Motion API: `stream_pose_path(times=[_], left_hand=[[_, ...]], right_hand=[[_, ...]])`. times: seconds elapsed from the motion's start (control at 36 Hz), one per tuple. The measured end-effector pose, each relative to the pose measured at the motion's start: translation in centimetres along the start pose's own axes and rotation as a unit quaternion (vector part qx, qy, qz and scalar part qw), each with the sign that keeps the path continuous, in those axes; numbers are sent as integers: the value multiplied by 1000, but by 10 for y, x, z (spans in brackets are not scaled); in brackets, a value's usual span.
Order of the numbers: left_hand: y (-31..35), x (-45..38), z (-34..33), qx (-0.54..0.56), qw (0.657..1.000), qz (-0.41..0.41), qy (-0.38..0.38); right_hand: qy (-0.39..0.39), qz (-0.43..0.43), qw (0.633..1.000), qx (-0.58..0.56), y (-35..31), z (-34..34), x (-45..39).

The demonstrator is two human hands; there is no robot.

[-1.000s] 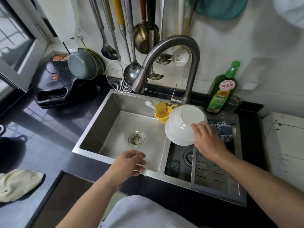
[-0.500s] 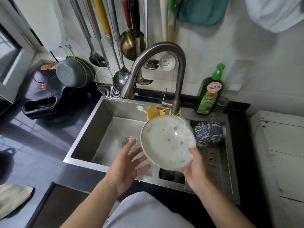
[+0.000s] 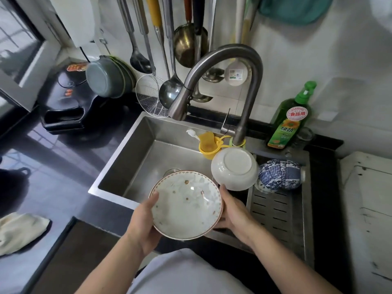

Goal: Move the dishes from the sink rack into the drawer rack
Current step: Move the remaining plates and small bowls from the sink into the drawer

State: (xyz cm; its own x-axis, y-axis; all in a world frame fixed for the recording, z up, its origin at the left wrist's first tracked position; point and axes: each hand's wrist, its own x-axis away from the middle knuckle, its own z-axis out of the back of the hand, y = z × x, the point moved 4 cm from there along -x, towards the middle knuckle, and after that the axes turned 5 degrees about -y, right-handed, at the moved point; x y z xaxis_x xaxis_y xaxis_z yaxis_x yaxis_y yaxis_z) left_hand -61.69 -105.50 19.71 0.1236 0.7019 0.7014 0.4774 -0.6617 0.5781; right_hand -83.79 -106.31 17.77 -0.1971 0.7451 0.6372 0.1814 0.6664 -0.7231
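Both hands, left hand and right hand, grip the speckled bowl's rim above the sink's front edge.

White wall, dark counter, window at left.

probably a home kitchen: steel sink, tap, hanging ladles, dish soap

daylight from window at left | soft shadows | wide-angle edge distortion
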Motion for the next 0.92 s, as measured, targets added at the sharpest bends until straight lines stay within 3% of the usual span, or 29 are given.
stream_pose_path(times=[0.06, 0.08, 0.14, 0.17, 0.19, 0.28, 0.39, 0.5, 0.92], left_hand=[[1, -4, 7, 25, 999, -24, 28], [3, -5, 10, 34, 998, -36, 43], [5, -7, 19, 53, 994, -52, 78], [5, -7, 23, 65, 992, -56, 95], [5, -7, 27, 75, 989, -58, 109], [2, -3, 30, 90, 985, -62, 137], [-2, 0, 29, 93, 981, -65, 154], [-3, 4, 28, 82, 983, -66, 153], [-2, 21, 26, 48, 986, -83, 133]], right_hand=[[86, 97, 984, 123, -17, 16, -7], [160, 170, 948, 216, -25, 28, -9], [267, 289, 805, 444, -38, 46, -12], [276, 307, 735, 538, -40, 51, -17], [257, 296, 689, 609, -37, 58, -27], [214, 214, 601, 740, -22, 78, -55], [208, 160, 558, 787, -17, 90, -75], [206, 136, 541, 804, -14, 88, -81], [187, 183, 462, 848, -20, 80, -60]])
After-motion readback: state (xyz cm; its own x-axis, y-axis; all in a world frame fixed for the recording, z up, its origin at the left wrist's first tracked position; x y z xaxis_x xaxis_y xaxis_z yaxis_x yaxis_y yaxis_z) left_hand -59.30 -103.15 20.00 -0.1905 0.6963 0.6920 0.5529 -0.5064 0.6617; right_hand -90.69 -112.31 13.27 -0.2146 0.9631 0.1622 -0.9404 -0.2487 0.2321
